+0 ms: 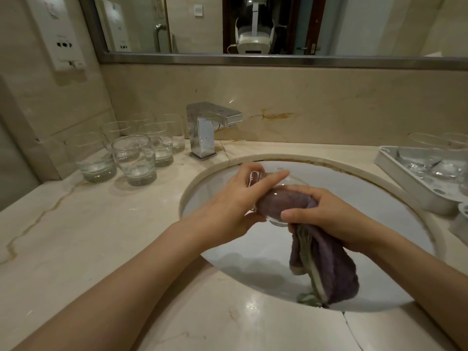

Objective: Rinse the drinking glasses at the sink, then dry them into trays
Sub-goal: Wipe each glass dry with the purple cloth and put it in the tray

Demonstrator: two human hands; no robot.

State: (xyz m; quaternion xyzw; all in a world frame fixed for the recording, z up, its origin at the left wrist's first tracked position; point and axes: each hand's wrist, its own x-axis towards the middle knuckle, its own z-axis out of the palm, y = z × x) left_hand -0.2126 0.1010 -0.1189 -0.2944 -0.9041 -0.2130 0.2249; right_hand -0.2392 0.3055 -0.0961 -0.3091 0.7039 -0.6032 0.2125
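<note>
Drying step: the left hand grips a clear drinking glass over the white sink. The right hand pinches a purple cloth, seemingly stuffed inside. Next, the white tray at the counter's right edge.

text: none legible | sink: small dark maker's mark on the back wall of the basin, too small to read | wall socket panel: faint grey markings, blurred, unreadable | numbers: none | signs: none

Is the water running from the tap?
Off. No stream falls from the tap into the sink; the hands are just drying a glass with a cloth.
</note>
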